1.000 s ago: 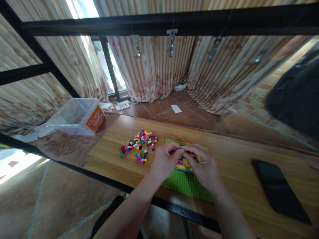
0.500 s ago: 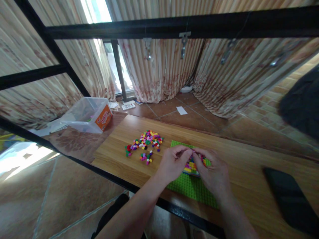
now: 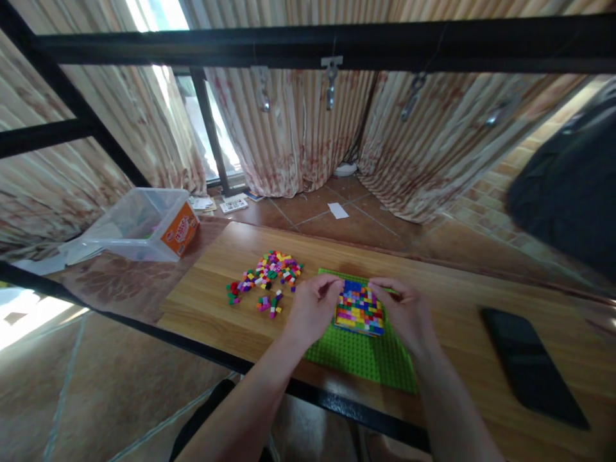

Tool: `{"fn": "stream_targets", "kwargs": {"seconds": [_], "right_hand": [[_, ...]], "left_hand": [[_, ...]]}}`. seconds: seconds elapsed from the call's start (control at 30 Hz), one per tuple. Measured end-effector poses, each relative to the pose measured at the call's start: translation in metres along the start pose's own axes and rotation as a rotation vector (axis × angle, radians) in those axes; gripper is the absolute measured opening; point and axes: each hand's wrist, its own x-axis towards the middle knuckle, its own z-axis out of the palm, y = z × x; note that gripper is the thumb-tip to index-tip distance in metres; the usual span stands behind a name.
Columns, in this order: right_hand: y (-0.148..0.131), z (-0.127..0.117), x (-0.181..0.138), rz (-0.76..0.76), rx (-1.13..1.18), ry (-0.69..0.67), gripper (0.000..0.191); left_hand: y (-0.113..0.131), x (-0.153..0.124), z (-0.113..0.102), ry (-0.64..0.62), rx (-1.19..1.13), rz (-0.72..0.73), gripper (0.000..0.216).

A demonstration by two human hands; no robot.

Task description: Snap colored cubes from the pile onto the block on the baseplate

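A green studded baseplate [image 3: 363, 362] lies on the wooden table. On it sits a low block of multicoloured toy bricks [image 3: 359, 311], with a blue strip along its far edge. My left hand [image 3: 312, 305] is at the block's far left corner, its thumb and forefinger pinched together. At the far right corner, my right hand [image 3: 404, 314] has its thumb and forefinger close together too. Whatever sits between the fingertips of either hand is too small or hidden to make out. Left of the baseplate lies a pile of loose small bricks [image 3: 276, 268], with a smaller cluster [image 3: 269, 303] nearer me.
A dark phone [image 3: 532, 366] rests on the table [image 3: 452, 295] to the right. Beyond the table's left end stands a clear plastic bin [image 3: 139, 224] with an orange label. A black metal bar [image 3: 308, 48] crosses the view in front of striped curtains [image 3: 289, 135].
My hands have moved apart from each other, uncovering the brick block between them. The whole view has shifted a little, so things sit further left.
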Motion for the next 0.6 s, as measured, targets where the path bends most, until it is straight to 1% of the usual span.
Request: {"fn": "stream_targets", "kwargs": {"seconds": [0.1,0.23,0.3,0.43,0.6], "right_hand": [[0.0007,0.0042,-0.0004,0.024,0.043,-0.03,0.033],[-0.0015,0.0056,-0.0009,0.049,0.062,-0.025,0.033],[-0.0026,0.0056,-0.001,0.047,0.076,-0.023,0.033],[-0.0058,0.0058,-0.0017,0.061,0.115,-0.029,0.033],[-0.0081,0.0058,-0.0028,0.136,0.14,-0.038,0.035]], "left_hand": [[0.0021,0.0001,-0.0013,0.017,0.1,-0.013,0.023],[0.0044,-0.0002,-0.0023,0.024,0.212,-0.041,0.019],[0.0039,-0.001,-0.0011,-0.004,0.232,-0.059,0.02],[0.0023,-0.0037,0.0028,-0.086,0.245,-0.112,0.028],[0.0007,-0.0059,0.0048,-0.111,0.321,-0.091,0.032]]}}
